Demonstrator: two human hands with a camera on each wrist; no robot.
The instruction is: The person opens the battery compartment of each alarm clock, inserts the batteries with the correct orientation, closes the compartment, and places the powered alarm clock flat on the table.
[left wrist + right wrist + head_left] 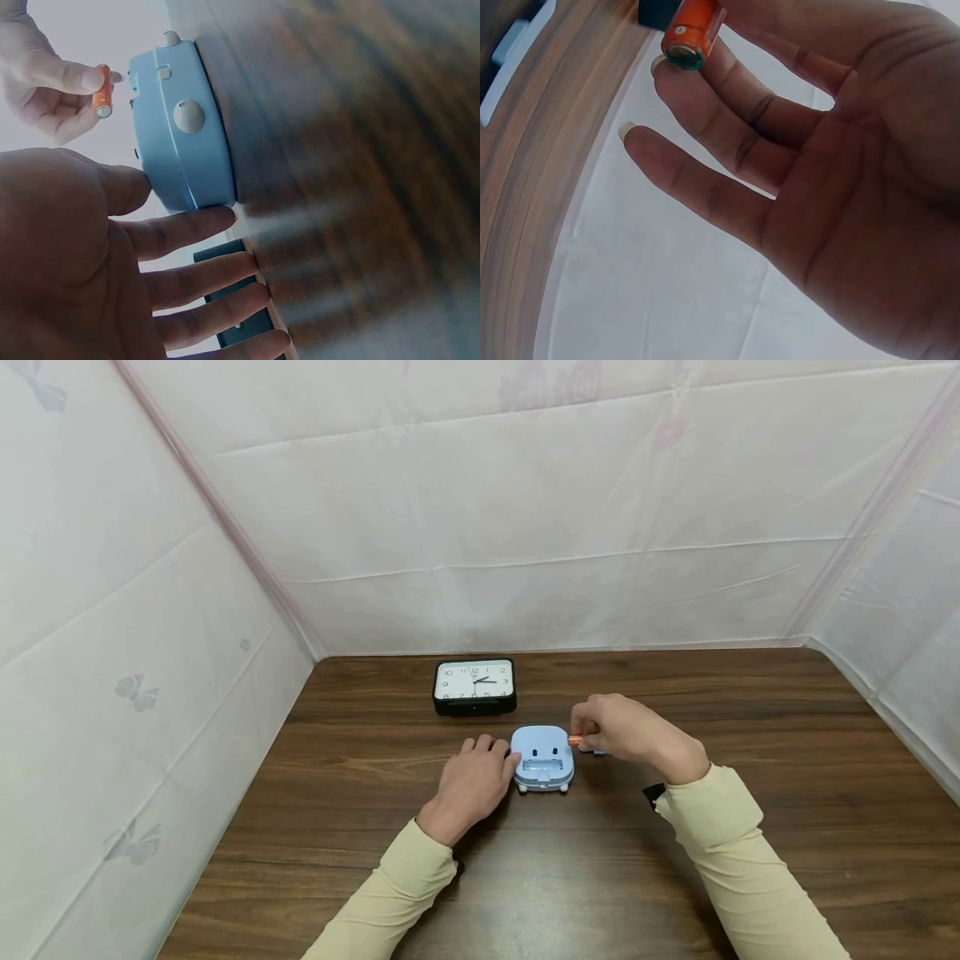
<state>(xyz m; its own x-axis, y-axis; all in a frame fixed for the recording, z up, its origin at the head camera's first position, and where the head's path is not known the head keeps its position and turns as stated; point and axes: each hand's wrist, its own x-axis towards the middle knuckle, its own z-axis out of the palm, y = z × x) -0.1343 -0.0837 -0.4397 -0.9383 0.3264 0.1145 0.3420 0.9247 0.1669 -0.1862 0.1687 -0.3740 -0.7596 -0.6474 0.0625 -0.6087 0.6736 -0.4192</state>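
Note:
A light-blue rounded device (pixel 542 742) lies on the table, its battery compartment (pixel 543 768) uncovered and two black knobs above it. White feet and a round white button (pixel 189 116) show on its side. My left hand (pixel 474 777) rests at the device's left edge, thumb and index finger touching it, the fingers nearly straight. Just right of the device, my right hand (pixel 626 727) pinches an orange battery (pixel 103 94) between thumb and fingers. That battery (pixel 693 34) has one end exposed in the right wrist view. Beneath the right hand lies a small blue piece (pixel 597 752), mostly hidden.
A black-framed clock (pixel 475 687) lies behind the device, dial up. The brown wooden table (pixel 360 727) ends at a white patterned sheet (pixel 525 510) at the back, with more sheeting on both sides.

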